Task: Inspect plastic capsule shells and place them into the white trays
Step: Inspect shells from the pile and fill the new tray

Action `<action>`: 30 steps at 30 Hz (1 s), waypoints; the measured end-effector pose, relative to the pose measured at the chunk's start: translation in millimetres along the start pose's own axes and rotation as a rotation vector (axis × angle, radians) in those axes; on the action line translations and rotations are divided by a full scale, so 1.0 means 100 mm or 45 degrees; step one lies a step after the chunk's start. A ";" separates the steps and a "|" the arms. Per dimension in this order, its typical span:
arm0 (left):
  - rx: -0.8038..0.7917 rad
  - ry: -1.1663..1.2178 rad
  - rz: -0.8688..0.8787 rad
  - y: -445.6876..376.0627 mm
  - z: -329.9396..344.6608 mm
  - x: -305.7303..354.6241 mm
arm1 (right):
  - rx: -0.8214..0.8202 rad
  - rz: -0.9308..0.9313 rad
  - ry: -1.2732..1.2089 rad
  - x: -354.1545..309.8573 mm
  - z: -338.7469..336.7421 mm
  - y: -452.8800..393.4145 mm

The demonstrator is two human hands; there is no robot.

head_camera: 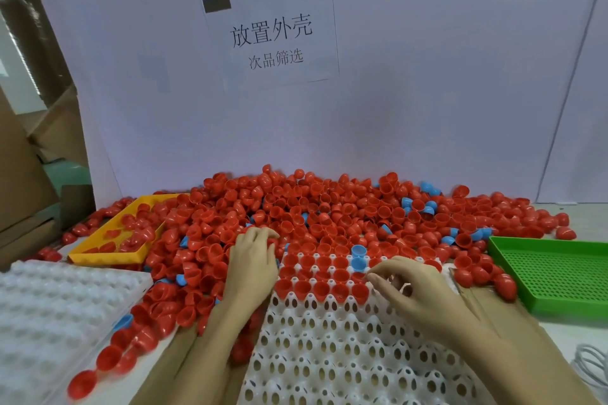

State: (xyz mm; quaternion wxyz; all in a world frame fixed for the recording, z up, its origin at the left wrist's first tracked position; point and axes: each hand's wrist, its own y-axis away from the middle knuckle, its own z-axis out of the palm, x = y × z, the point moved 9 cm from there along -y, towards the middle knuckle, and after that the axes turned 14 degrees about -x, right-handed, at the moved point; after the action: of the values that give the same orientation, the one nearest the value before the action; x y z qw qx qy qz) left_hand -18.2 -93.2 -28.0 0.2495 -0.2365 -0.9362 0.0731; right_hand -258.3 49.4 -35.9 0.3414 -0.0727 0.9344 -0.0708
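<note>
The white tray (345,339) lies in front of the person, and everything else sits around it. Its far rows already hold red shells, open side up, with two blue shells (358,256) among them; the near rows are bare sockets. Beyond the tray and to its left spreads a big loose heap of shells (296,207), mostly red.

The left hand (253,260) rests on the heap just left of the tray's far corner, its fingers curled down into the shells; I can't tell whether it has one. The right hand (414,289) hovers over the filled rows on the right side of the tray, thumb and fingertips drawn together as if pinching, but nothing shows between them, so I can't tell that either.

These shells look thin, light and glossy, likely to skid and roll, and probably to dent if squeezed. I'd take one by the rim, thumb inside, finger on the dome.

A yellow tray (108,253) lies far-left of the white one, a green tray (552,276) to its right, another white tray (49,306) to its left.
</note>
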 end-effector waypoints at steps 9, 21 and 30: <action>-0.285 -0.592 -0.132 -0.52 0.01 -0.38 | 0.010 -0.042 0.013 -0.05 0.01 0.03; 0.119 -0.512 0.080 -0.49 -0.24 -0.12 | 0.090 -0.023 -0.045 -0.04 -0.12 0.07; 0.049 0.937 0.384 0.19 -0.23 0.82 | 0.024 -0.011 -0.492 -0.12 -0.14 0.09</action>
State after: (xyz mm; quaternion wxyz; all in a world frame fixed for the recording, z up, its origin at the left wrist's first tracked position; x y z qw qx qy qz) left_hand -61.6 -36.6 22.1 0.5590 -0.3769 -0.7376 0.0367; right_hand -258.9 61.1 -19.2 0.5147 -0.0858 0.8505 -0.0656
